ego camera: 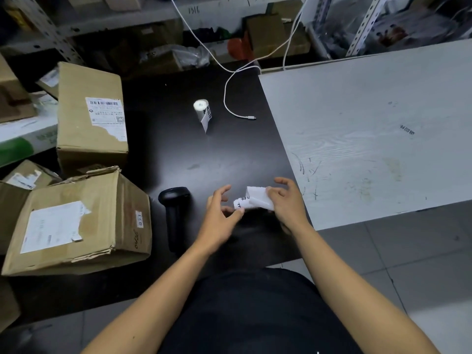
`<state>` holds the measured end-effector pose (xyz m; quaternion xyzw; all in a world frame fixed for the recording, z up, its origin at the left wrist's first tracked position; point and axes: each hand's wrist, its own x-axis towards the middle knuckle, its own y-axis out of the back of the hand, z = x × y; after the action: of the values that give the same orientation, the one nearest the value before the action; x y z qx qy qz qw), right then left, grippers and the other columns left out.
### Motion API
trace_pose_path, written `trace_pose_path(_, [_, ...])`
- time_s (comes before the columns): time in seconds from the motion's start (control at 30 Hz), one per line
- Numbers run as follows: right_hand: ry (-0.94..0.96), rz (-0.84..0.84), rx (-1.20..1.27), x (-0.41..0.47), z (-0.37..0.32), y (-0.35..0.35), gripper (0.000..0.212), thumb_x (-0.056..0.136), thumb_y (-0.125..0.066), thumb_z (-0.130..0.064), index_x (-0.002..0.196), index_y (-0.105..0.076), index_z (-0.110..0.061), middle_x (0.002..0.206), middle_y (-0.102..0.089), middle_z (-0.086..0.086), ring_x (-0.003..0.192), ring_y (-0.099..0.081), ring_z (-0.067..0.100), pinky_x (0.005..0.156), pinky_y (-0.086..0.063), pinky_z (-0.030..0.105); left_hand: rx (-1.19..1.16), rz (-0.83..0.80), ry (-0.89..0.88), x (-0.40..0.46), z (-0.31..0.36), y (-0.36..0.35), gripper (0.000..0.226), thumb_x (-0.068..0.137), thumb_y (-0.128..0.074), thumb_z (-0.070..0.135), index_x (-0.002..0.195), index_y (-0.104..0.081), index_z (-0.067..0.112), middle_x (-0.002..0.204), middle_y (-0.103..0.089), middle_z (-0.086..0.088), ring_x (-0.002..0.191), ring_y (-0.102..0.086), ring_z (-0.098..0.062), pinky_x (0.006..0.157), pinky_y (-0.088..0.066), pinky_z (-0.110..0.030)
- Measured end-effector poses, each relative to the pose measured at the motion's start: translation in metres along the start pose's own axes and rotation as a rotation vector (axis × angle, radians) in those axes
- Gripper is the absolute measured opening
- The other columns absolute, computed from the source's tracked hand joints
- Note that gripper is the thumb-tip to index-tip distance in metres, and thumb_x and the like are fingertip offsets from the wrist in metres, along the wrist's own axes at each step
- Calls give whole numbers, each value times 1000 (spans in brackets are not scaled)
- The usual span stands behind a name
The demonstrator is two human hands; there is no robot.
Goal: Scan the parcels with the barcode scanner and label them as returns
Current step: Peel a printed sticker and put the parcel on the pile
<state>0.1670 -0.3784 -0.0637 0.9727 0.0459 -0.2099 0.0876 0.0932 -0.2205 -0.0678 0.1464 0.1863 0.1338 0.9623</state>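
Both hands pinch a label strip [252,200] between them, left hand [219,215], right hand [286,203], beside the black scanner [175,213]

Three cardboard parcels [92,116] [76,221] [28,175], one scanner [175,213], one label roll [201,111], one cable [229,98].

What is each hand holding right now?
Left hand: fingers spread, thumb tip pinching the edge of the label strip.
Right hand: closed on the label strip's other end.

Black barcode scanner [174,215] lies on the dark bench [229,154]; label roll [201,111] stands upright; two battered cardboard parcels [84,221] sit left.
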Motion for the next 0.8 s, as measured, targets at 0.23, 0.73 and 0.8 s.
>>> trace_pose_path(0.23, [88, -79, 18, -1, -12, -6, 27, 94, -61, -10, 117, -51, -20, 84, -72, -2, 73, -63, 0, 73, -46, 15, -118, 54, -34, 9, 21, 2, 42, 93, -64, 11, 130, -49, 26, 80, -60, 6, 72, -55, 4, 75, -40, -6])
trace_pose_path(0.73, [14, -147, -13, 2, -15, -9, 27, 94, -60, -10, 118, -52, -18, 83, -69, -3, 59, -58, -1, 59, -44, 14, -180, -36, 20, 19, 30, 5, 54, 90, -63, 0, 137, -47, 21, 88, -68, -9, 80, -62, -3, 78, -44, -8])
trace_pose_path(0.8, [38, -90, -128, 2, -13, -8, 29, 92, -63, -14, 119, -52, -20, 90, -67, -5, 72, -60, 3, 66, -43, 11, -166, -16, -4, 18, 31, 5, 55, 90, -64, 0, 136, -48, 23, 86, -67, -5, 82, -62, -2, 81, -44, -10])
